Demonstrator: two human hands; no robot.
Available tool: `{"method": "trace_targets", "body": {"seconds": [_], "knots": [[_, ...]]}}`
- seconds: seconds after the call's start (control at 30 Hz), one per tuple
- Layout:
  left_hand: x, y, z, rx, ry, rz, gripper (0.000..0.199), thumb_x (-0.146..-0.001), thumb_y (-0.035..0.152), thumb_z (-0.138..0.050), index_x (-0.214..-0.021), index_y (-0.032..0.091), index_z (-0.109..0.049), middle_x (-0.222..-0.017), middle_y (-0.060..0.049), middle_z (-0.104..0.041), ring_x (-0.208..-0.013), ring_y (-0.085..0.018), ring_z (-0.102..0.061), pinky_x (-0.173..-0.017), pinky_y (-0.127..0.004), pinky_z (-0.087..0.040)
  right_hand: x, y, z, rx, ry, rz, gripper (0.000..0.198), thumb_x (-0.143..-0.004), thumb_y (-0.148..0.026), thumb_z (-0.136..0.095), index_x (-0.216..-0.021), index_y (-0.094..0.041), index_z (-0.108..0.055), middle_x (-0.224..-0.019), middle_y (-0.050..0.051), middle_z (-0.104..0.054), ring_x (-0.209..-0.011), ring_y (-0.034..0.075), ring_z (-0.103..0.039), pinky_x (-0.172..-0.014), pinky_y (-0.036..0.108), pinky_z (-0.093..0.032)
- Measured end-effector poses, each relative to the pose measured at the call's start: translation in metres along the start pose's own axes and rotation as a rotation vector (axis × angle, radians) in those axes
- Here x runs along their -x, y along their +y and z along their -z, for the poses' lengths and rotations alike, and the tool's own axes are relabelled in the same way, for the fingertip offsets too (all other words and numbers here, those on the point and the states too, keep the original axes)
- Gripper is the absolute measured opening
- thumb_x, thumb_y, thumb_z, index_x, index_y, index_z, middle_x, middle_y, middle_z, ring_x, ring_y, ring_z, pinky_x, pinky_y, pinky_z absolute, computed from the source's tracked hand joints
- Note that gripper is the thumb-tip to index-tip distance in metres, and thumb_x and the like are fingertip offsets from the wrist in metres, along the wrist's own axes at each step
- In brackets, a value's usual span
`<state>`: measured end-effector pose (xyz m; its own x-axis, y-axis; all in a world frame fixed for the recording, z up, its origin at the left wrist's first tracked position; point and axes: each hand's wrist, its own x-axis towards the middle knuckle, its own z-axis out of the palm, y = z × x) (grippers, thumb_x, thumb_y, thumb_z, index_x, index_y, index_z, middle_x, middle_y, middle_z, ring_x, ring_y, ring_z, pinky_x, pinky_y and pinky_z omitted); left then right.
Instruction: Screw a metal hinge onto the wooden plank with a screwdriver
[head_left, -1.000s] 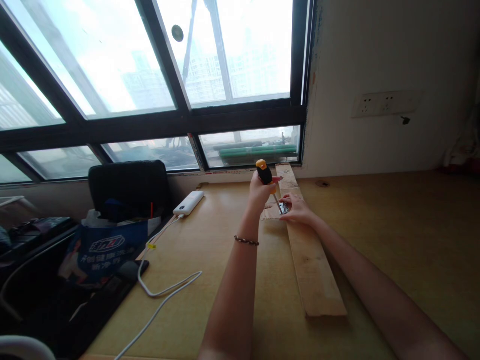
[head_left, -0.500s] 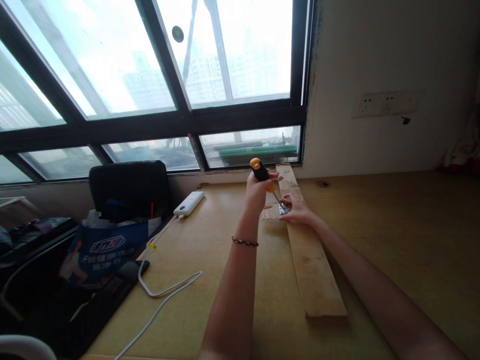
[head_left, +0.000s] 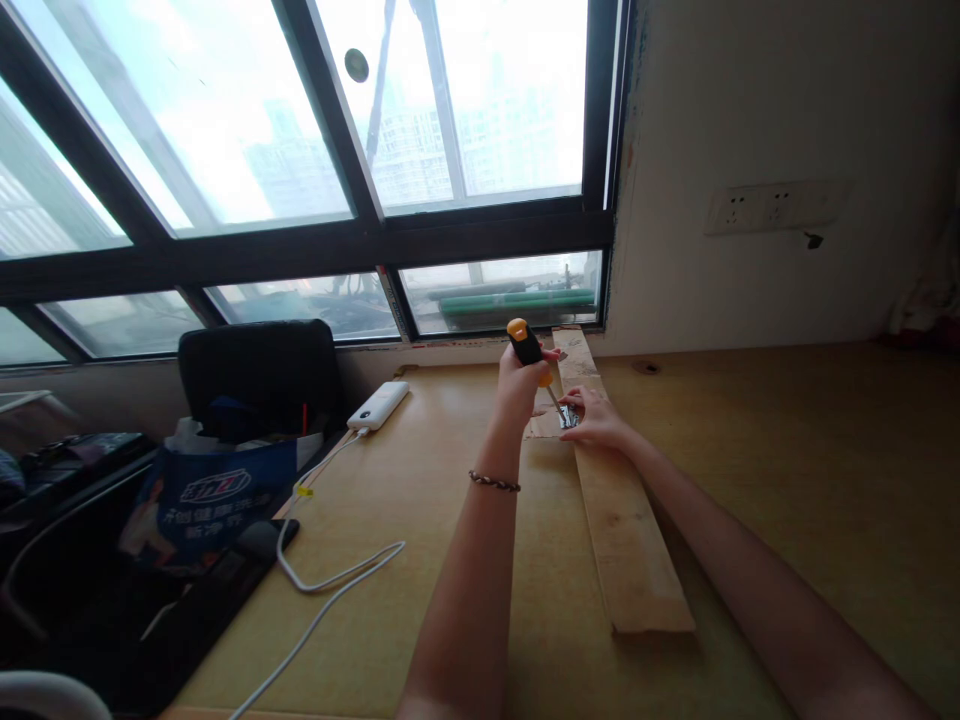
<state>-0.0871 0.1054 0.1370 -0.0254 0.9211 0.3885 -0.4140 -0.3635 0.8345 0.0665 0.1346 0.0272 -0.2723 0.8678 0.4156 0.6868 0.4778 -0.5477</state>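
My left hand (head_left: 516, 382) is wrapped around the black and yellow handle of a screwdriver (head_left: 527, 346). The screwdriver leans, its shaft running down to the right onto a small silver metal plate (head_left: 568, 417) that looks like a hinge. Beside the plate, my right hand (head_left: 598, 418) has its thumb and fingers closed around the plate's edges. Beneath lies a long wooden plank (head_left: 634, 565), and a shorter wood piece (head_left: 541, 428) juts out to its left. The screwdriver's exact contact point is too small to make out.
The plank rests on a yellowish table (head_left: 360, 640) below a window. Left of my arms are a white power bank (head_left: 379, 405) and its white cable (head_left: 330, 595). A black chair (head_left: 259, 375) holding a blue bag (head_left: 217, 500) stands at the table's left edge.
My left hand and the screwdriver have shifted slightly to the right, and the handle has turned a little. My right hand, the metal plate and the plank look the same.
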Motion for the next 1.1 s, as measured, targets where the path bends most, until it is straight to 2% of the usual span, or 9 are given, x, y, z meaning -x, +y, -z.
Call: {"method": "trace_targets", "body": {"seconds": [0.37,0.6,0.87,1.1], "knots": [[0.005,0.005,-0.004,-0.098,-0.072,0.067,0.024,-0.048,0.005,-0.053,-0.069,0.017,-0.048,-0.057,0.002,-0.059,-0.072,-0.022,-0.063,-0.075,-0.037,-0.042,0.000,-0.003,0.002,-0.002,-0.013,-0.012,0.064,-0.043,-0.038,-0.080,-0.098,-0.020,-0.053,-0.107,0.006,-0.058,-0.098,0.025,-0.053,-0.083,0.037,-0.042],[0.004,0.001,-0.005,-0.120,-0.037,0.053,0.023,-0.049,0.006,-0.053,-0.069,0.017,-0.049,-0.059,0.001,-0.059,-0.074,-0.022,-0.062,-0.072,-0.035,-0.042,0.000,-0.003,0.001,-0.007,-0.013,-0.008,0.064,-0.043,-0.039,-0.080,-0.098,-0.020,-0.052,-0.108,0.006,-0.058,-0.099,0.025,-0.052,-0.083,0.037,-0.041],[0.000,0.021,0.004,0.097,0.188,0.027,0.024,-0.049,0.004,-0.052,-0.070,0.015,-0.049,-0.060,0.000,-0.059,-0.074,-0.019,-0.062,-0.065,-0.030,-0.042,0.000,-0.002,0.001,-0.018,-0.015,-0.038,0.068,-0.042,-0.040,-0.080,-0.100,-0.020,-0.049,-0.105,0.006,-0.059,-0.100,0.026,-0.053,-0.083,0.038,-0.041],[-0.007,0.039,0.020,0.324,0.508,0.197,0.027,-0.050,-0.007,-0.047,-0.065,0.015,-0.042,-0.063,0.001,-0.054,-0.066,-0.011,-0.059,-0.061,-0.024,-0.042,0.000,0.002,-0.002,-0.016,-0.023,-0.039,0.070,-0.044,-0.040,-0.079,-0.104,-0.021,-0.049,-0.103,0.006,-0.059,-0.098,0.026,-0.054,-0.083,0.038,-0.040]]}}
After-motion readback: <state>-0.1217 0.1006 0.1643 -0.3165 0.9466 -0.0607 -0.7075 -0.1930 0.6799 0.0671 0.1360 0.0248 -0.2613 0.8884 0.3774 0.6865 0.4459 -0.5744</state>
